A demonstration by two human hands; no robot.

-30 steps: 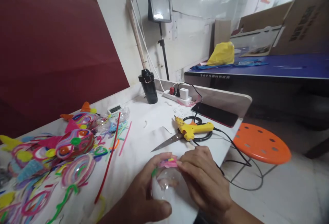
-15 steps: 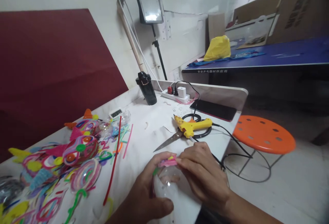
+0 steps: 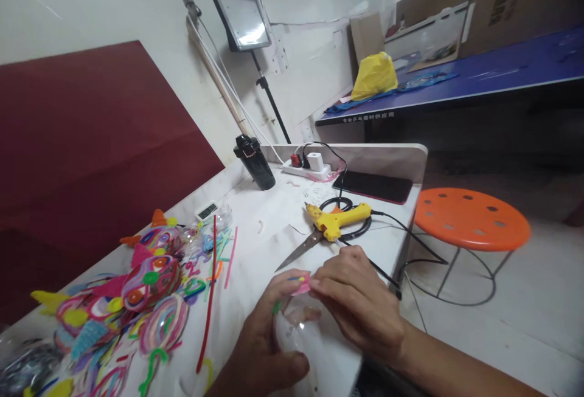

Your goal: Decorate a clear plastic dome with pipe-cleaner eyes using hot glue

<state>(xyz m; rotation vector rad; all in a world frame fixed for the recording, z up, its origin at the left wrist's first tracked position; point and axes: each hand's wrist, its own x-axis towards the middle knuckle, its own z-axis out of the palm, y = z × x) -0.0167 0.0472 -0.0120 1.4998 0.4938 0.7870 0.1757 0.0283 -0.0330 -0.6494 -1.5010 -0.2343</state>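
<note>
My left hand (image 3: 269, 336) is wrapped round a clear, rounded plastic piece (image 3: 298, 330) near the table's front edge. A small pink piece (image 3: 301, 286) with yellow and blue bits sits on its top, between my two hands. The fingertips of my right hand (image 3: 358, 306) pinch the edge of this pink piece, and its other fingers are curled beside the clear plastic. Just beyond my hands lie a yellow glue gun (image 3: 337, 220) and scissors (image 3: 298, 251), whose handles are partly under the gun.
Colourful fish-like crafts (image 3: 152, 281) and pipe cleaners, one red (image 3: 210, 293), lie at left. Behind are a black cup (image 3: 256, 163), a power strip (image 3: 306, 170) and a dark phone (image 3: 374, 186). An orange stool (image 3: 472, 217) stands right; the glue gun's cord hangs off the table.
My view has tilted and shifted a little. Both hands keep their hold on the clear plastic and the pink piece, almost unmoved.
</note>
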